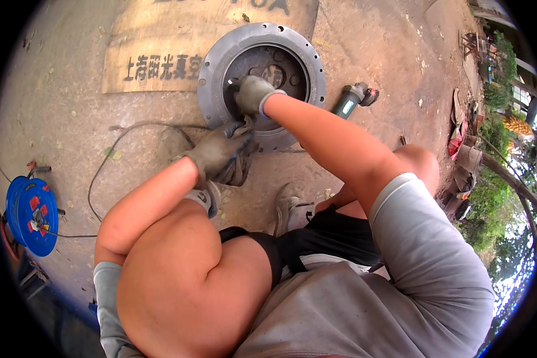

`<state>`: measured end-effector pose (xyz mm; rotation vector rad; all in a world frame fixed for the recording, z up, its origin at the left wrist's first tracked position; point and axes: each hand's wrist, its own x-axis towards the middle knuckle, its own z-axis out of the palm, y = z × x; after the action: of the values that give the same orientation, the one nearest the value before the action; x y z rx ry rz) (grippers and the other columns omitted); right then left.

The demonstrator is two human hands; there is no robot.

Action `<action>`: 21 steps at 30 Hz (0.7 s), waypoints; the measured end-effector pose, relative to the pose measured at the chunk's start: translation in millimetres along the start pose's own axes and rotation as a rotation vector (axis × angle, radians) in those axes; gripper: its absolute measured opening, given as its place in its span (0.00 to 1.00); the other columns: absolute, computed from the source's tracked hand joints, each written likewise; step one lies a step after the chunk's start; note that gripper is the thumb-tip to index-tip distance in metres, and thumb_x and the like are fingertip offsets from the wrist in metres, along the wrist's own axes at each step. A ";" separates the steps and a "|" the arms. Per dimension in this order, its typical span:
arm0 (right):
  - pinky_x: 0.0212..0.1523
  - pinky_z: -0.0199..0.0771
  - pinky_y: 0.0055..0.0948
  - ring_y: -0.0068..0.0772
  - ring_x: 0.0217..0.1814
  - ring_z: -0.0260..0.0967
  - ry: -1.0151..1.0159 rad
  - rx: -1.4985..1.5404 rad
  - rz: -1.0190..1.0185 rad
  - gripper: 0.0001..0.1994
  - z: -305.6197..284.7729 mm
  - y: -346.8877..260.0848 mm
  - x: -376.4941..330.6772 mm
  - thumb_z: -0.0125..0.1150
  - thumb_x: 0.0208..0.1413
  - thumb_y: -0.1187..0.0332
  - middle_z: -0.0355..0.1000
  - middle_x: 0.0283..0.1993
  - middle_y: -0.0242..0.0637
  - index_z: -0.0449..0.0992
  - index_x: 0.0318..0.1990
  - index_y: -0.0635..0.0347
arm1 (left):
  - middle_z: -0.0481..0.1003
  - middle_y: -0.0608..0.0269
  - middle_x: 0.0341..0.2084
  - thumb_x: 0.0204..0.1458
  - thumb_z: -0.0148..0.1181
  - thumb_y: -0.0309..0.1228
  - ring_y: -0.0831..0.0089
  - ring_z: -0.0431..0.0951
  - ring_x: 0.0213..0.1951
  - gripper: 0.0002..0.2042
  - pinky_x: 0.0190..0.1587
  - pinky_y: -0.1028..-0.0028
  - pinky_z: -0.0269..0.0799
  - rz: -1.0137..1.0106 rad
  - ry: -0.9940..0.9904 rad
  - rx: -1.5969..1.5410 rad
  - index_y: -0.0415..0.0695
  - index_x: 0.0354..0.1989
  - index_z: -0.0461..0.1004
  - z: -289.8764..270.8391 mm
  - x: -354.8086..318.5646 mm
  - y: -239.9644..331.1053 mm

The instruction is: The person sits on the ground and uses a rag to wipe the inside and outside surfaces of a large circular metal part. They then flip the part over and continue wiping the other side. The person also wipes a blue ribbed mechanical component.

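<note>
Round grey metal flange disc (218, 65) with bolt holes lies flat on the concrete ground (59, 107), straight ahead of the squatting person and partly over a flat wooden board (155, 53). Right gloved hand (252, 93) is farther in, fingers curled on a small metal piece inside the disc's dark recess. Left gloved hand (218, 149) presses closed on the near rim. Angle grinder (353, 98) lies to the right, blue cable reel (33, 215) well left.

- It was an outdoor work yard, with bare, stained concrete ground (71, 107).
- A blue cable reel (31, 216) and an angle grinder (355, 98) lay on it.
- A stencilled wooden board (155, 53) lay flat.
- Scrap and greenery (489, 197) lined the edge.
</note>
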<state>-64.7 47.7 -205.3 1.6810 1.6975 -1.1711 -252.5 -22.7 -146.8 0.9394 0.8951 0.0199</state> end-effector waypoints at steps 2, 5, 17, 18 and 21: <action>0.68 0.78 0.43 0.56 0.66 0.79 0.145 0.199 0.003 0.22 10.0 3.0 -4.9 0.62 0.59 0.67 0.79 0.64 0.55 0.84 0.60 0.60 | 0.85 0.60 0.48 0.69 0.58 0.37 0.75 0.83 0.48 0.20 0.54 0.71 0.77 -0.009 0.031 0.033 0.37 0.62 0.76 1.4 -2.1 3.6; 0.66 0.78 0.45 0.54 0.69 0.75 0.170 -0.113 -0.114 0.27 7.2 4.9 -17.9 0.65 0.60 0.63 0.74 0.68 0.55 0.76 0.69 0.50 | 0.85 0.59 0.46 0.69 0.59 0.36 0.74 0.83 0.46 0.19 0.52 0.72 0.77 -0.051 0.056 0.082 0.37 0.61 0.76 8.1 -4.2 17.0; 0.58 0.83 0.48 0.54 0.61 0.82 0.109 -0.201 -0.039 0.17 7.0 -22.2 -24.3 0.60 0.66 0.68 0.82 0.61 0.51 0.86 0.58 0.59 | 0.84 0.49 0.51 0.66 0.60 0.42 0.62 0.84 0.52 0.23 0.57 0.64 0.76 -0.039 0.059 0.203 0.38 0.63 0.76 0.4 -0.4 -10.4; 0.58 0.83 0.47 0.55 0.61 0.82 0.035 -0.241 -0.074 0.17 3.1 -23.7 -22.4 0.61 0.65 0.68 0.82 0.61 0.51 0.86 0.58 0.59 | 0.84 0.48 0.52 0.65 0.60 0.42 0.61 0.84 0.53 0.24 0.58 0.64 0.76 -0.025 0.052 0.155 0.38 0.63 0.76 0.2 -1.6 -11.6; 0.60 0.82 0.46 0.56 0.61 0.82 -0.101 -0.339 -0.154 0.17 -4.3 -21.9 -8.0 0.62 0.64 0.68 0.82 0.61 0.53 0.86 0.58 0.59 | 0.82 0.49 0.56 0.67 0.60 0.40 0.64 0.81 0.56 0.24 0.60 0.66 0.74 0.010 0.027 0.078 0.38 0.66 0.75 -2.2 -0.8 -18.9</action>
<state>-83.7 49.4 -191.2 1.2863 1.8649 -0.9497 -261.1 -33.2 -160.2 1.0179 0.9213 0.0063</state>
